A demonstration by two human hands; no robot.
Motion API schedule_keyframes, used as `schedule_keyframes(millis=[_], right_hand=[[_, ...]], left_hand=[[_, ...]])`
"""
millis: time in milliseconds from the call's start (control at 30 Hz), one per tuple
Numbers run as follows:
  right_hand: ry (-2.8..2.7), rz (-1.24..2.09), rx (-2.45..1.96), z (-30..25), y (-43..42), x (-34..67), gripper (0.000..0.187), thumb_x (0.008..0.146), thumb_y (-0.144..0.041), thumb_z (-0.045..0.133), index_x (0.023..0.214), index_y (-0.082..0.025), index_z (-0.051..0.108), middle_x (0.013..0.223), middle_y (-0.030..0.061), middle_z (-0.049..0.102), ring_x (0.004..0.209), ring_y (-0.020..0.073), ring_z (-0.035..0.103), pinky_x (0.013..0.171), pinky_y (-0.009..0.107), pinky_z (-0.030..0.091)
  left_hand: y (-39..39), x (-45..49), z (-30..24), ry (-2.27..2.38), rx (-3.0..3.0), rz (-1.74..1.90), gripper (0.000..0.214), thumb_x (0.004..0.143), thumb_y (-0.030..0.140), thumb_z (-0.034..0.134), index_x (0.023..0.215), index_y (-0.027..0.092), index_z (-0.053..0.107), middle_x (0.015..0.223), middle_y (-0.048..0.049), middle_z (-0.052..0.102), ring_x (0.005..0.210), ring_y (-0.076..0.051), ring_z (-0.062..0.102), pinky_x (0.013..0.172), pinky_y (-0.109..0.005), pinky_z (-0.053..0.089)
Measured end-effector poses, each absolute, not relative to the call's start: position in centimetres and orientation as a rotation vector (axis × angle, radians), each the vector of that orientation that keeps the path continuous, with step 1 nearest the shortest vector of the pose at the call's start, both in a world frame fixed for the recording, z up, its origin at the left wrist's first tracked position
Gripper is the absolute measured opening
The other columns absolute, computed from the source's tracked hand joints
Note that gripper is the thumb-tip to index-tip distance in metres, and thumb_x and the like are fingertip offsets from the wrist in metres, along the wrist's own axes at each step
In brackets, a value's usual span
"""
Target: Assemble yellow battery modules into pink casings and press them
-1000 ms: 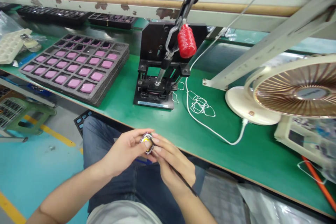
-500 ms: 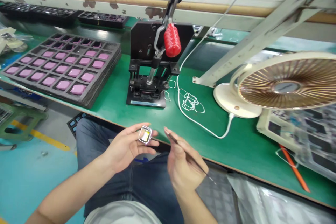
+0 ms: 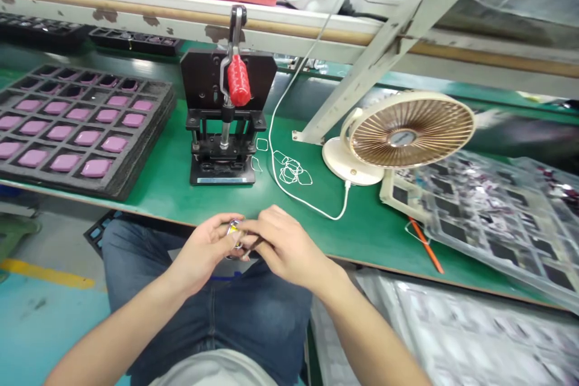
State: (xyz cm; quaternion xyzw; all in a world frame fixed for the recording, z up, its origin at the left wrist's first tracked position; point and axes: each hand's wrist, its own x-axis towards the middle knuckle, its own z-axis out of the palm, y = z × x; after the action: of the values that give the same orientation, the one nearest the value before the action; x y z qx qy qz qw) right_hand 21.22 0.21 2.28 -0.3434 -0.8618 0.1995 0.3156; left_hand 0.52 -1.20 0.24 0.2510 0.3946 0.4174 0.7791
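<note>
My left hand [image 3: 205, 247] holds a small smartwatch case [image 3: 233, 229] between thumb and fingers, above my lap at the table's front edge. Yellow shows inside its pale rim. Bent over the case, my right hand [image 3: 287, 247] has its fingertips at the case's right side and covers part of it. Under those fingers a bit of the thin dark tweezers [image 3: 256, 243] shows; the rest is hidden by the hand. Whether the tweezers touch the case I cannot tell.
A black toggle press [image 3: 221, 151] with a red handle stands behind my hands. To the left lies a foam tray [image 3: 151, 132] of purple cases. Thin white rings [image 3: 292, 170], a cable and a fan [image 3: 407, 132] are to the right, beside clear plastic trays [image 3: 452, 241].
My right hand has moved left onto the watch case, its fingers now over it, and the tweezers have gone mostly out of sight. The view has swung to the right.
</note>
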Motion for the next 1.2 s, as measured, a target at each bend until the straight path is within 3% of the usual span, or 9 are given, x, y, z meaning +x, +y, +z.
schedule_keyframes(millis=[167,400,533,600,700,800,900,1067,1200], right_hand=[[-1.903,0.415,-1.11,2.5,0.8,22.8,0.017,0.108,-0.024,0.06,0.1,-0.02,0.075,0.082,0.0013,0.071,0.067,0.0151,0.059,0.066,0.029,0.044],[-1.703,0.2,-1.814,3.5,6.9,29.8,0.038,0.105,-0.048,0.059,0.108,-0.016,0.079,0.071,0.0052,0.069,0.063,0.0214,0.059,0.066,0.031,0.042],[-1.574,0.198,-1.819,3.3,3.5,31.3,0.057,0.109,-0.063,0.048,0.087,-0.019,0.075,0.065,0.0029,0.064,0.061,0.0189,0.059,0.064,0.03,0.044],[-1.565,0.196,-1.839,2.9,0.6,32.3,0.063,0.111,-0.064,0.038,0.088,-0.02,0.075,0.071,0.0038,0.068,0.066,0.0191,0.063,0.067,0.029,0.049],[-1.47,0.035,-1.999,3.0,-2.2,36.7,0.058,0.111,-0.062,0.037,0.109,-0.02,0.078,0.089,0.0079,0.076,0.081,0.0227,0.07,0.077,0.031,0.052],[-1.285,-0.157,-2.236,4.4,-2.9,44.8,0.049,0.107,-0.054,0.049,0.104,-0.015,0.079,0.094,0.0147,0.077,0.09,0.0289,0.07,0.083,0.036,0.051],[-1.137,-0.215,-2.457,6.1,-1.8,53.0,0.036,0.099,-0.043,0.063,0.101,-0.011,0.081,0.091,0.0177,0.077,0.091,0.0324,0.07,0.085,0.038,0.05],[-1.222,-0.052,-2.608,6.8,1.9,60.0,0.025,0.095,-0.037,0.074,0.107,-0.016,0.081,0.092,0.0074,0.078,0.091,0.025,0.071,0.088,0.035,0.051],[-1.314,0.055,-2.645,6.3,4.1,61.5,0.028,0.092,-0.044,0.081,0.091,-0.016,0.077,0.083,0.0024,0.074,0.08,0.0191,0.068,0.087,0.037,0.054]], left_hand=[[-1.1,0.1,0.1,0.86,0.462,0.898,0.046,0.083,0.025,0.093,0.124,0.015,0.075,0.118,-0.0175,0.081,0.092,-0.026,0.079,0.07,-0.031,0.063],[-1.2,-0.2,0.4,0.838,0.395,0.825,0.031,0.091,0.024,0.084,0.119,0.011,0.08,0.136,-0.0231,0.075,0.102,-0.028,0.079,0.077,-0.031,0.064],[-1.9,-0.8,1.2,0.882,0.332,0.791,0.04,0.099,0.034,0.075,0.132,0.01,0.077,0.14,-0.0238,0.073,0.118,-0.036,0.076,0.092,-0.038,0.067],[-2.3,-1.3,1.4,0.947,0.328,0.782,0.044,0.098,0.033,0.077,0.138,0.015,0.075,0.142,-0.0202,0.073,0.119,-0.034,0.076,0.094,-0.035,0.067],[-2.6,-2.0,1.2,0.985,0.338,0.768,0.057,0.093,0.033,0.082,0.147,0.025,0.069,0.14,-0.0154,0.075,0.111,-0.031,0.078,0.083,-0.032,0.069],[-3.0,-2.0,0.6,0.983,0.33,0.771,0.054,0.089,0.035,0.085,0.142,0.029,0.073,0.131,-0.0144,0.079,0.098,-0.03,0.08,0.069,-0.032,0.068],[-3.4,-1.2,0.0,0.961,0.338,0.782,0.039,0.087,0.03,0.087,0.124,0.025,0.081,0.128,-0.0147,0.08,0.098,-0.033,0.081,0.07,-0.033,0.068],[-3.6,0.2,-0.6,0.989,0.283,0.69,0.049,0.078,0.032,0.094,0.124,0.022,0.081,0.142,-0.016,0.074,0.121,-0.042,0.075,0.084,-0.039,0.072],[-3.8,0.1,-0.9,1.043,0.265,0.653,0.056,0.074,0.033,0.098,0.126,0.021,0.08,0.146,-0.0166,0.072,0.125,-0.043,0.073,0.085,-0.04,0.072]])
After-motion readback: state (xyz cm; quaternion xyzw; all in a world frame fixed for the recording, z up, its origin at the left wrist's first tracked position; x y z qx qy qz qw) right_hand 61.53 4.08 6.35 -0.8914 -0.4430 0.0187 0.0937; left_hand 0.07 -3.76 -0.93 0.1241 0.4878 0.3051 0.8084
